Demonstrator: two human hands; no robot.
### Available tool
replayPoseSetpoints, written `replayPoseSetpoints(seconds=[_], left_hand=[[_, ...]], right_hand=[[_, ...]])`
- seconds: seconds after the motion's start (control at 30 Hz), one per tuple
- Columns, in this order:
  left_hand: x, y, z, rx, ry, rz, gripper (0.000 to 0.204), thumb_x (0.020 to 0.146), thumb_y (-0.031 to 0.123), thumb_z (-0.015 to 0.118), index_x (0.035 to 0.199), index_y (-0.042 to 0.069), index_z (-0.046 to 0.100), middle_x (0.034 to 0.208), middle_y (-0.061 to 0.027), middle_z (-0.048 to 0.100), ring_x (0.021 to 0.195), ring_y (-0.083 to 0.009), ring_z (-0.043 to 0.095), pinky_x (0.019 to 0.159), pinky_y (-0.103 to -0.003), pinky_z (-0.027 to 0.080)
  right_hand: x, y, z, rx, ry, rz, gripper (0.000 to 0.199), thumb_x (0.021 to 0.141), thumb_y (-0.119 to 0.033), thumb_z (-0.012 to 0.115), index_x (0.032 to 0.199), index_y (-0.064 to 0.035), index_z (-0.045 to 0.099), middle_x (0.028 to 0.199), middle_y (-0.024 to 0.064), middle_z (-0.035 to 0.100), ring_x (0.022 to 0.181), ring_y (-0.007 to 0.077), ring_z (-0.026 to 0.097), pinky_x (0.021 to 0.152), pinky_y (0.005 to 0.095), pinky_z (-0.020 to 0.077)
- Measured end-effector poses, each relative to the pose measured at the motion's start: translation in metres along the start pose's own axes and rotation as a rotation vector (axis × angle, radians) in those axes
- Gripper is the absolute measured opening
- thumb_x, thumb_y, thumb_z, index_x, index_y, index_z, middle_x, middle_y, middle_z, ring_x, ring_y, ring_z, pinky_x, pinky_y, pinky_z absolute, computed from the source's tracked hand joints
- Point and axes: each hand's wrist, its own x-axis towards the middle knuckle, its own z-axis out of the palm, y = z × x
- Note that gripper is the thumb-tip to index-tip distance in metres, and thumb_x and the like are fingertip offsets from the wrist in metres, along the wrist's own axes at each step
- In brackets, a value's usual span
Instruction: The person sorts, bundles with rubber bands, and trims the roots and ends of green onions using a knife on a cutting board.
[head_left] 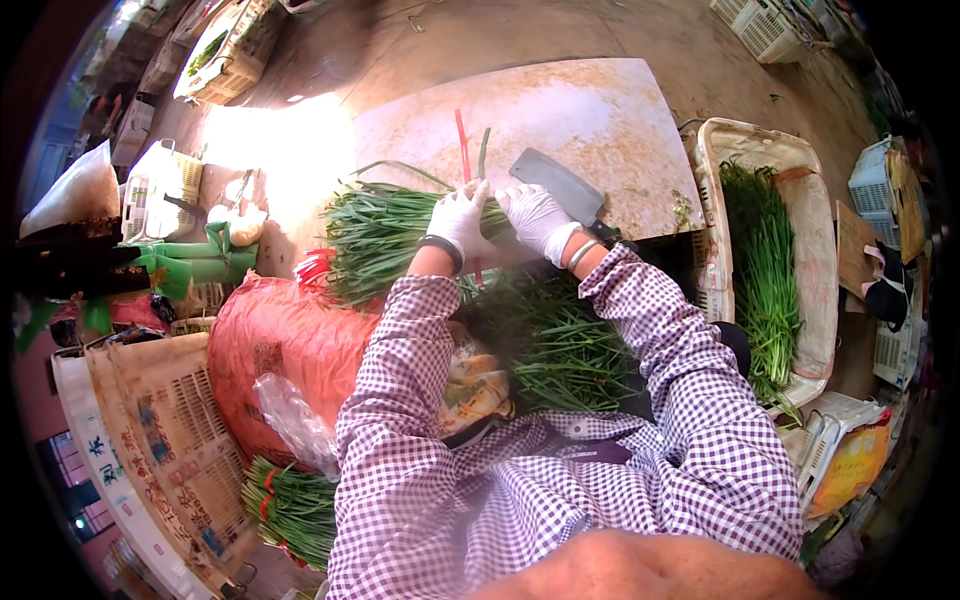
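probable tying step: left hand (458, 225) grasping greens (375, 235) beside the red strip (462, 140), right hand (540, 222), hold unclear; next move likely calls for cinching

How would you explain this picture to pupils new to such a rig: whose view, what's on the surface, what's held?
No machine here, just a person in a checked shirt. A wide fisheye camera on the person's head looks down, so straight edges bend. The left grip and right grip are that person's white-gloved hands. On the pale board lies a cleaver; a bundle of green stalks overlaps its near left side. The left grip is on the bundle, by a red strip; the right grip curls close beside. Exactly what they clasp is hidden.
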Motion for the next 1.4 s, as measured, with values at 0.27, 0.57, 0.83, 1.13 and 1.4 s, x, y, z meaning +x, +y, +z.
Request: replayPoseSetpoints(seconds=[0.27,0.57,0.83,1.13,1.4], left_hand=[[0.003,-0.005,0.013,0.038,0.022,-0.042,0.089,0.047,0.046,0.086,0.123,0.014,0.053,0.113,-0.0134,0.06,0.112,-0.0314,0.054,0.101,-0.045,0.038],[0.007,-0.002,0.019,0.084,-0.022,-0.103,0.088,0.05,0.041,0.086,0.126,0.015,0.051,0.116,-0.0112,0.054,0.115,-0.032,0.05,0.1,-0.045,0.04],[0.015,-0.001,0.013,0.053,-0.077,-0.126,0.098,0.043,0.04,0.089,0.129,0.015,0.049,0.123,-0.0131,0.051,0.12,-0.034,0.048,0.102,-0.045,0.04],[0.012,-0.005,0.009,0.06,-0.132,-0.117,0.1,0.043,0.042,0.089,0.13,0.017,0.047,0.121,-0.0152,0.052,0.118,-0.0345,0.049,0.101,-0.046,0.04],[0.01,-0.009,0.013,0.049,-0.099,-0.098,0.109,0.044,0.044,0.089,0.137,0.013,0.04,0.123,-0.0162,0.051,0.119,-0.0342,0.048,0.104,-0.047,0.037]], right_hand=[[-0.005,0.044,-0.05,0.269,-0.139,0.191,0.09,0.069,-0.037,0.079,0.143,-0.0061,0.04,0.135,0.0179,0.053,0.123,0.0358,0.052,0.106,0.0415,0.0388],[-0.041,-0.003,0.0,-0.022,0.111,0.106,0.081,0.088,-0.051,0.055,0.146,0.0007,0.033,0.152,0.0192,0.033,0.141,0.0324,0.031,0.118,0.0434,0.0192],[-0.048,-0.024,-0.016,0.133,0.316,0.049,0.058,0.091,-0.032,0.052,0.139,-0.0009,0.046,0.145,0.0199,0.044,0.136,0.0314,0.041,0.115,0.0436,0.028],[-0.04,0.036,-0.009,0.225,0.686,0.262,0.018,0.079,-0.019,0.067,0.093,-0.0088,0.071,0.097,0.0089,0.07,0.102,0.0289,0.061,0.09,0.0391,0.0483],[0.011,0.02,-0.027,0.359,0.261,0.059,0.012,0.076,-0.021,0.069,0.085,-0.0135,0.071,0.092,0.0042,0.066,0.095,0.0265,0.06,0.085,0.0384,0.0481]])
